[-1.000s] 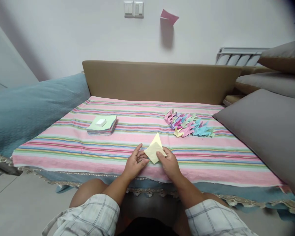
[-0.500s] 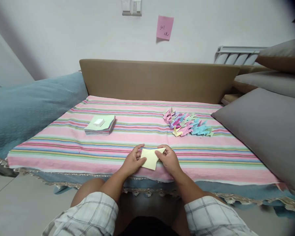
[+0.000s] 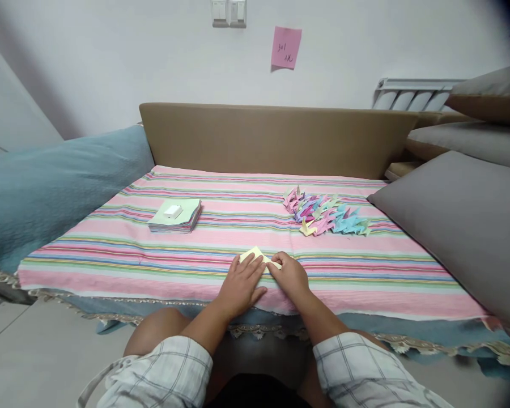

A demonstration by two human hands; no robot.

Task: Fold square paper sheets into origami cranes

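A folded piece of pale yellow paper (image 3: 255,251) lies on the striped cloth in front of me, partly covered by my fingers. My left hand (image 3: 240,285) rests palm down across it, fingers stretched out flat and pressing on the sheet. At the paper's right end, my right hand (image 3: 290,277) pinches a corner between thumb and forefinger. Beyond it to the right sits a cluster of folded paper cranes (image 3: 323,215) in pink, purple, blue, green and yellow.
To the left stands a stack of paper squares (image 3: 176,224) with a small white block (image 3: 173,211) on top. The pink striped cloth (image 3: 221,187) covers the seat. A brown backrest (image 3: 272,139) bounds the far side; a grey cushion (image 3: 454,221) leans at the right.
The paper has come down from between both hands onto the cloth and turned. My left hand has gone from gripping its edge to lying flat over it; my right keeps hold of the corner.
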